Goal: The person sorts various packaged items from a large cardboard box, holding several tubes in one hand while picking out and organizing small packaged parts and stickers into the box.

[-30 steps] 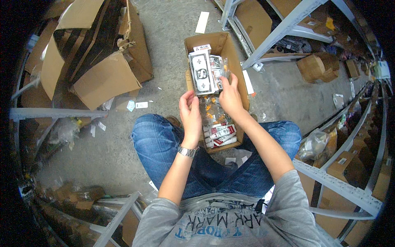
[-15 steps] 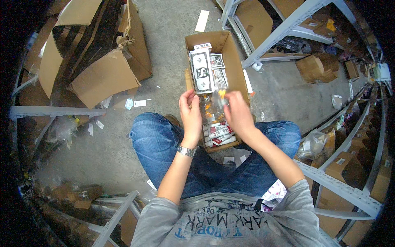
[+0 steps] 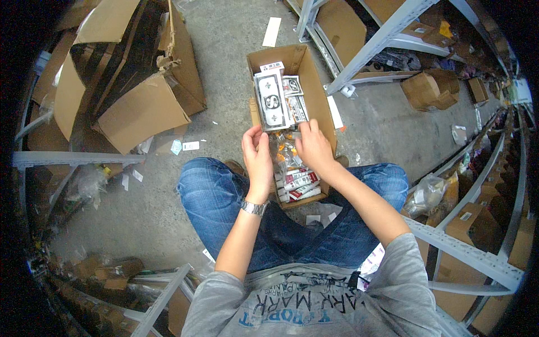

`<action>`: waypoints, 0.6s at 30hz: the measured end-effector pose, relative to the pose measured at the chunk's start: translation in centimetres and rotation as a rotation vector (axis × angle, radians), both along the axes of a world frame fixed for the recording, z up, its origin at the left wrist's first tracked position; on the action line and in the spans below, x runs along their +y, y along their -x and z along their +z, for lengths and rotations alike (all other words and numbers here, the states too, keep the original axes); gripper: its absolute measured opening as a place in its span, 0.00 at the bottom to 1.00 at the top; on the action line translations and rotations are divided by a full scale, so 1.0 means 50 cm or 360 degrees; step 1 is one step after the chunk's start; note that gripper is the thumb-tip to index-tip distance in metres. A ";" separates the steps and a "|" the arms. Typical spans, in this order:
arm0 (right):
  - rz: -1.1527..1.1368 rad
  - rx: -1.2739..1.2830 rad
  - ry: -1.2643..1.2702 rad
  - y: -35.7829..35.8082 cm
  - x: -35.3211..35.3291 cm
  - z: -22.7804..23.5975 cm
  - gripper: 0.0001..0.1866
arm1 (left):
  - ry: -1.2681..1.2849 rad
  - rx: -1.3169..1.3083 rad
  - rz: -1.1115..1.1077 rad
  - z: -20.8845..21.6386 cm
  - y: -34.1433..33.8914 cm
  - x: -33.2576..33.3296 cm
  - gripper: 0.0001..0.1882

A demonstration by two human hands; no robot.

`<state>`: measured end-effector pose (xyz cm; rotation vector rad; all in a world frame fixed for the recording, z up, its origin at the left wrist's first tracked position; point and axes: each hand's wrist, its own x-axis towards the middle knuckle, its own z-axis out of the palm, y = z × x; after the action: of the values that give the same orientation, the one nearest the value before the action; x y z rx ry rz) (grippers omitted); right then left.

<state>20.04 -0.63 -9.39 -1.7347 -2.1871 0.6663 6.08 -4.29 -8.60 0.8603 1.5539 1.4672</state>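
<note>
Clear crinkly packet [image 3: 284, 154] is pinched between left hand [image 3: 257, 159] and right hand [image 3: 314, 147], fingers closed narrow on its edges, held just above the open cardboard box [image 3: 317, 95] between the knees. Risk judged: slick film could slip from the pinch, or tear if pulled apart. Beneath, red-and-white cartons [image 3: 299, 184] are packed flat; farther in, glossy black-and-white packs [image 3: 270, 101] are stacked. Beyond, torn corrugated boxes [image 3: 140, 106] are slumped on rough concrete floor [image 3: 224, 39].

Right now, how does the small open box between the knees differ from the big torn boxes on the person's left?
The small open box stands upright, intact and filled with packets; both hands reach into it. The big torn boxes lie tipped over, ripped and flattened, with nobody touching them. Both are brown cardboard on the concrete floor.
</note>
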 end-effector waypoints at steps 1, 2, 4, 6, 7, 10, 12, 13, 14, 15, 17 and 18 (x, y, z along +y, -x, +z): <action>-0.0074 0.0163 -0.0084 0.009 0.025 -0.004 0.17 | 0.0011 -0.0003 -0.0017 -0.001 -0.001 0.000 0.14; -0.0145 0.0328 -0.0167 0.020 0.050 -0.008 0.18 | 0.0024 -0.0005 -0.0032 -0.001 -0.002 0.000 0.15; -0.0205 0.0412 -0.0236 0.042 0.109 -0.035 0.17 | 0.0052 0.0010 -0.0057 0.001 -0.007 0.002 0.15; -0.0308 0.0426 -0.0191 0.059 0.148 -0.049 0.15 | 0.0054 0.0000 -0.0064 0.008 -0.012 0.004 0.15; -0.0381 0.0400 -0.0107 0.067 0.160 -0.052 0.14 | 0.0047 -0.0016 -0.0057 0.012 -0.014 0.005 0.15; -0.0509 0.0457 -0.0174 0.080 0.159 -0.045 0.11 | 0.0086 -0.0074 -0.0066 0.026 -0.009 0.003 0.15; -0.0559 0.0732 -0.0058 0.072 0.152 -0.016 0.11 | 0.0074 -0.0169 -0.0050 0.023 0.001 0.002 0.16; -0.0532 0.0867 -0.0180 0.057 0.141 0.011 0.10 | 0.0098 -0.0033 -0.0003 0.028 0.005 0.002 0.17; -0.0549 0.1063 -0.0218 0.037 0.139 0.009 0.09 | 0.0046 0.0040 0.0006 0.034 0.011 0.003 0.18; -0.0493 0.1309 -0.0160 0.016 0.128 0.028 0.08 | -0.0029 0.0066 0.0028 0.045 0.016 0.003 0.18; -0.0330 0.1585 0.0037 0.008 0.087 0.084 0.07 | -0.0133 0.0125 0.0011 0.087 0.028 0.001 0.20; -0.0242 0.1599 0.0158 0.004 0.060 0.116 0.07 | -0.0131 -0.0016 -0.0094 0.110 0.028 0.000 0.23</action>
<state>19.83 2.39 -3.62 -1.1600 -1.3214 1.2613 4.67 -4.28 -3.10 0.9374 1.4567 1.4992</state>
